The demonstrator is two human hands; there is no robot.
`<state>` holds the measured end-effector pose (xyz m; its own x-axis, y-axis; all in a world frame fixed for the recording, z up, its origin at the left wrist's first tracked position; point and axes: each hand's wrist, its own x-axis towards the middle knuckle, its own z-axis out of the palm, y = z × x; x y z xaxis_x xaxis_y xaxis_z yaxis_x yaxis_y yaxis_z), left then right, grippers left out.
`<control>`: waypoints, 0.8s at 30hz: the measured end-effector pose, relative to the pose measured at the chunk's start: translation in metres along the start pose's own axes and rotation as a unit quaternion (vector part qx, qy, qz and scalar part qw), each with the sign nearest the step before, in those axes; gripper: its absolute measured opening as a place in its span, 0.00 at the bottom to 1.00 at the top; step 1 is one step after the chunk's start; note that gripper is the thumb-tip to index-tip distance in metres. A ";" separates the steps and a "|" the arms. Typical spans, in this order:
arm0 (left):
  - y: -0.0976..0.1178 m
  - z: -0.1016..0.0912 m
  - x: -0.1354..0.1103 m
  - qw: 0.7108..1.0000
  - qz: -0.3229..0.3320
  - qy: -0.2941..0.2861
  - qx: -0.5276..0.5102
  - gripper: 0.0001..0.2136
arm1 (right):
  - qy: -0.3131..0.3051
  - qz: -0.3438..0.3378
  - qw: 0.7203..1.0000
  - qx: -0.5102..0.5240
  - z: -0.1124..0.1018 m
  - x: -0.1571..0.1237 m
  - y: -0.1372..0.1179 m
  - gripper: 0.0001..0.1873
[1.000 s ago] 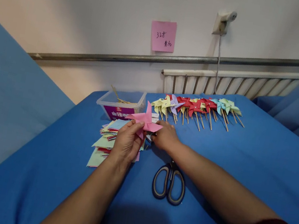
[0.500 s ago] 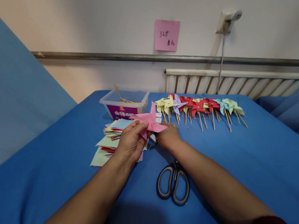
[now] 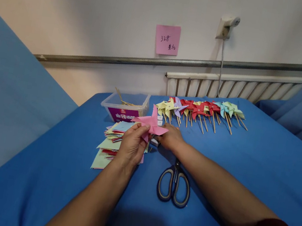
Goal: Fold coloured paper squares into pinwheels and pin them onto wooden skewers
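Note:
My left hand pinches a folded pink paper pinwheel with its thumb on the front; no stick shows on it. Just to the right, my right hand reaches down at the small white boxes. Its fingertips are hidden behind the pinwheel and the boxes, so I cannot see what they touch. Scissors with dark blue and grey handles lie below my right forearm, blades partly covered. Stacks of coloured paper lie left of and partly behind my left hand.
A clear plastic tub with thin wooden sticks stands behind the paper stacks. Several pinwheels on sticks lie in a row along the back of the blue cloth. A pink note is on the wall above a metal rail.
The camera view has tilted up slightly. Both hands hold nearly the same places, and the pink pinwheel stays in my left hand.

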<state>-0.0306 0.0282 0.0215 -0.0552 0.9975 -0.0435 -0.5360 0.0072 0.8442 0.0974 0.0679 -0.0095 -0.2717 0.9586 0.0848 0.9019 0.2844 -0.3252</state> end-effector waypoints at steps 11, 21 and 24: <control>0.001 0.004 -0.004 1.000 -0.014 0.005 -0.005 0.09 | -0.032 0.010 0.999 -0.011 0.007 0.004 0.000 0.15; 0.000 0.001 -0.002 1.000 -0.013 0.008 0.003 0.09 | -0.022 0.008 0.999 0.023 0.006 0.004 0.001 0.17; 0.001 0.002 -0.002 1.000 -0.012 0.009 0.004 0.09 | -0.020 0.003 0.998 0.053 0.009 0.004 0.003 0.17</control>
<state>-0.0296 0.0259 0.0235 -0.0564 0.9957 -0.0735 -0.5306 0.0325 0.8470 0.0957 0.0728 -0.0189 -0.2811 0.9587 0.0445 0.8641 0.2730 -0.4229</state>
